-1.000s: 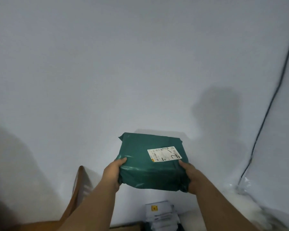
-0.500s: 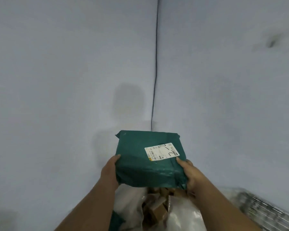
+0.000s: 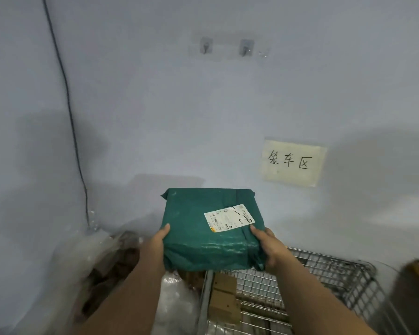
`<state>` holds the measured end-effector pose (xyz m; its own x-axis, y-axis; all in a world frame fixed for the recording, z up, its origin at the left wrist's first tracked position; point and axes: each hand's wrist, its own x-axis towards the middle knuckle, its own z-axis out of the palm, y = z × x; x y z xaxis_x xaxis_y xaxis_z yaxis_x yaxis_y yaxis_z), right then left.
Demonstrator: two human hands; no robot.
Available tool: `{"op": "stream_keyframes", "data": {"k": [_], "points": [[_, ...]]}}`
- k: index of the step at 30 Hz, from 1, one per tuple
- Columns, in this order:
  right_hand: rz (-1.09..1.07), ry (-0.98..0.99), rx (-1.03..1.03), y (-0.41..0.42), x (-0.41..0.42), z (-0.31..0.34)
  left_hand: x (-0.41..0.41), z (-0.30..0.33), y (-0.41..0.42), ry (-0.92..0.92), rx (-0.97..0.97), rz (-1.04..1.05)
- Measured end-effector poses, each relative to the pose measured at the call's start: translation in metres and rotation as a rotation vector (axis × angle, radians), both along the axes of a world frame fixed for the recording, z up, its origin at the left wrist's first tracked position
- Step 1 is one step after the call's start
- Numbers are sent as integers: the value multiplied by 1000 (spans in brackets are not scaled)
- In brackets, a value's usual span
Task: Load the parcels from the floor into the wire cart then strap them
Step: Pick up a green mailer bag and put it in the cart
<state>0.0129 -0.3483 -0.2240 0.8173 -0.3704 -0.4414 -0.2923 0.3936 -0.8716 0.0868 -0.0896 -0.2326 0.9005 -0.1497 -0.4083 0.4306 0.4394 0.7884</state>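
The parcel (image 3: 209, 229) is held in the air between both hands, its labelled face up. The left hand (image 3: 156, 245) grips its left edge; the right hand (image 3: 266, 245) grips its right edge. The cart (image 3: 324, 284) lies below and to the right, nearer the right hand. A lowering rightward and down is judged necessary.

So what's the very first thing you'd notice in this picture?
The green parcel in the middle, held up by the left hand and the right hand. Below it to the right sits the wire cart, and a handwritten paper sign is stuck on the wall above.
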Motion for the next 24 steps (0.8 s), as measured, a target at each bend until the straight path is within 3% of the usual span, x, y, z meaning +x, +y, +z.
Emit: {"op": "stream_keyframes", "data": {"k": [18,24], "points": [[-260,31,83,-129,-56,-58,28,-45,-157,76,78,-364],[-275,77,72,-155,-35,-82,66,-71,-187,135,239,-432]]}}
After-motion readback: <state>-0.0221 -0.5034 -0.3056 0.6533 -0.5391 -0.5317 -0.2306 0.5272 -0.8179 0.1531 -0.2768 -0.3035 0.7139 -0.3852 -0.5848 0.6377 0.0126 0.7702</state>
